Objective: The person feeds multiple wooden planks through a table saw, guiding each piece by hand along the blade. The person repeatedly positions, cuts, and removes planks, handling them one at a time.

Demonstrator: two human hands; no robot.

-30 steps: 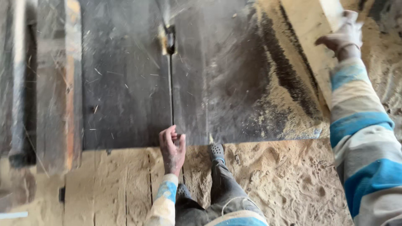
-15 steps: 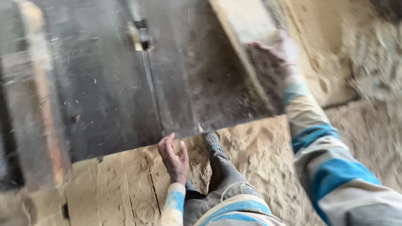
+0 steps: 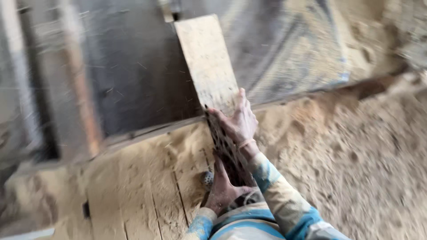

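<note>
A pale wooden plank lies lengthwise on the dark metal saw table, its near end sticking out over the table's front edge. My right hand rests flat on the plank's near end, fingers spread. My left hand is lower, under and against the plank's dark near end, close to my body. Both sleeves are striped blue and cream. The view is motion-blurred.
A wooden fence rail runs along the table's left side. Sawdust is piled thick on the right and on the wooden floorboards below the table. A shoe tip shows beside my left hand.
My right hand has carried the plank from the far right onto the middle of the table. My left hand left the table edge and went under the plank's near end. The camera swung right.
</note>
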